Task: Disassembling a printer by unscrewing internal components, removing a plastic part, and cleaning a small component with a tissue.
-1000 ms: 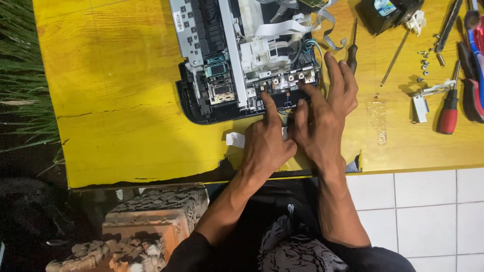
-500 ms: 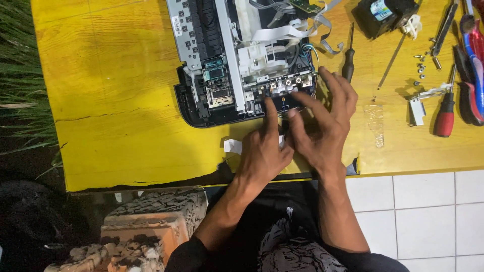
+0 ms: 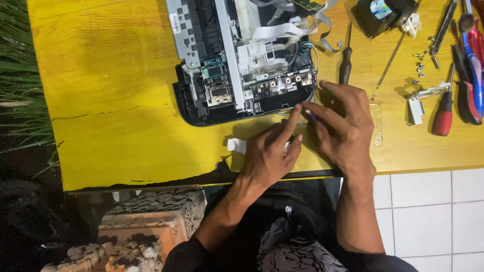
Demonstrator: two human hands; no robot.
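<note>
An opened printer (image 3: 222, 75) with bare circuit boards, white ribbon cables and thin wires lies on the yellow table (image 3: 116, 100). Both my hands are at its front right corner. My left hand (image 3: 269, 153) rests on the table over a white scrap of paper (image 3: 235, 145), with its index finger stretched to the printer's edge. My right hand (image 3: 345, 126) is beside it, thumb and forefinger pinched on a tiny blue-tipped part (image 3: 309, 116) where the two hands meet. What that part is stays too small to tell.
A black screwdriver (image 3: 345, 65) lies just beyond my right hand. Farther right are a thin rod (image 3: 390, 60), loose screws (image 3: 421, 59), a white bracket (image 3: 415, 108), a red-handled screwdriver (image 3: 443, 113) and pliers (image 3: 471, 65). A black box (image 3: 380, 15) sits at the back. A brick (image 3: 151, 226) stands below the table.
Both hands have drawn back from over the printer's front edge to the table just in front of it. The fingertips now meet at its corner.
</note>
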